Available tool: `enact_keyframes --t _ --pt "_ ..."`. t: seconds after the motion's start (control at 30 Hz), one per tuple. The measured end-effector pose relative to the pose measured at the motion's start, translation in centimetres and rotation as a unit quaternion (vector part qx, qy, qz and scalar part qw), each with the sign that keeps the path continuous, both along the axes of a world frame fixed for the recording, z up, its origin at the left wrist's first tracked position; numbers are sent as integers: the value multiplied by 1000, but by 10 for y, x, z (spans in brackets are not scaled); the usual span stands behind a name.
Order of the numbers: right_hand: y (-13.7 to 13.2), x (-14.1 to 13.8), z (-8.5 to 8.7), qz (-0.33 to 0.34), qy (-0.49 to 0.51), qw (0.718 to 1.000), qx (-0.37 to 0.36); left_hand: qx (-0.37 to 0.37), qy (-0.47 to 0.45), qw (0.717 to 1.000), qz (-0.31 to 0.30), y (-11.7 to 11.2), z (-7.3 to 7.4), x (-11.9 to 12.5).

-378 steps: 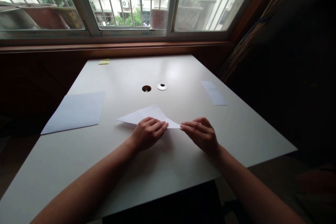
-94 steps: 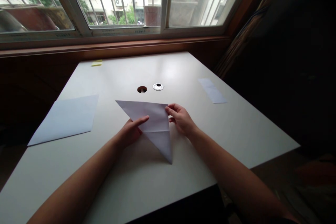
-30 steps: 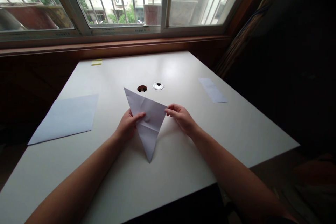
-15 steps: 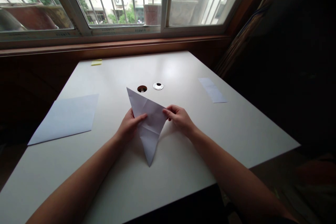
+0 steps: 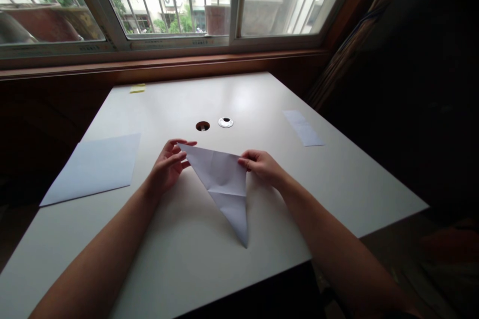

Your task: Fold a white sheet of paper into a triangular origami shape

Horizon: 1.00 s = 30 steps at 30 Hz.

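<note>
A white sheet of paper (image 5: 224, 179), folded into a triangle and creased, hangs point down above the table. My right hand (image 5: 260, 165) pinches its upper right corner between thumb and fingers. At the upper left corner, my left hand (image 5: 170, 163) has its fingers apart, with the paper's tip lying between thumb and forefinger. Whether the thumb touches the edge I cannot tell. The lower tip of the triangle comes close to or touches the tabletop.
The white table (image 5: 179, 269) stands below a barred window. A larger sheet of paper (image 5: 97, 167) lies at left, a narrow paper strip (image 5: 304, 128) at right. Farther back are a round hole (image 5: 202, 126), its white cover (image 5: 225, 122) and a yellow sticky note (image 5: 137, 88).
My left hand has let go of the paper's left side and moved up and left to its corner. The triangle has turned, its lower tip swinging right; my right hand keeps its pinch.
</note>
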State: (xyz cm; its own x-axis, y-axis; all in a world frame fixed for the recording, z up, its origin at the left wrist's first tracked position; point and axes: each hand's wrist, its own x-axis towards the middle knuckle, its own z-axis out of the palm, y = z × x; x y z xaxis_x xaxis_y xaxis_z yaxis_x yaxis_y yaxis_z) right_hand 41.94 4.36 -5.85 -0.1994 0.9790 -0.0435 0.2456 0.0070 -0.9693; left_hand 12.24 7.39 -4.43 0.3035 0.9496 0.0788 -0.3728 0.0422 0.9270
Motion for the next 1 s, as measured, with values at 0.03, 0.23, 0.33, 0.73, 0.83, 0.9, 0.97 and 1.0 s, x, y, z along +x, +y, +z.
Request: enact_keyframes --t 0.03,0.23,0.33,0.73,0.83,0.9,0.97,1.0 --pt "0 3 1 2 -4 1000 0 -3 10 1000 -4 1 1 -3" --pt "1 17 4 28 -28 999 1 -21 97 994 -53 5 -1 -19" --pt "2 20 5 43 -41 998 3 -8 135 987 -83 6 -3 -22" --pt "5 28 3 39 -65 997 21 -11 181 978 -105 9 -12 -24" --pt "6 31 2 32 -91 995 30 -10 197 973 -122 7 -9 -23" --pt "6 32 1 26 -119 992 42 -17 216 966 -139 7 -5 -23" --pt "7 32 0 19 -151 986 61 -29 238 958 -154 6 -2 -22" --pt "7 32 -1 15 -166 983 74 -38 248 954 -162 6 0 -22"
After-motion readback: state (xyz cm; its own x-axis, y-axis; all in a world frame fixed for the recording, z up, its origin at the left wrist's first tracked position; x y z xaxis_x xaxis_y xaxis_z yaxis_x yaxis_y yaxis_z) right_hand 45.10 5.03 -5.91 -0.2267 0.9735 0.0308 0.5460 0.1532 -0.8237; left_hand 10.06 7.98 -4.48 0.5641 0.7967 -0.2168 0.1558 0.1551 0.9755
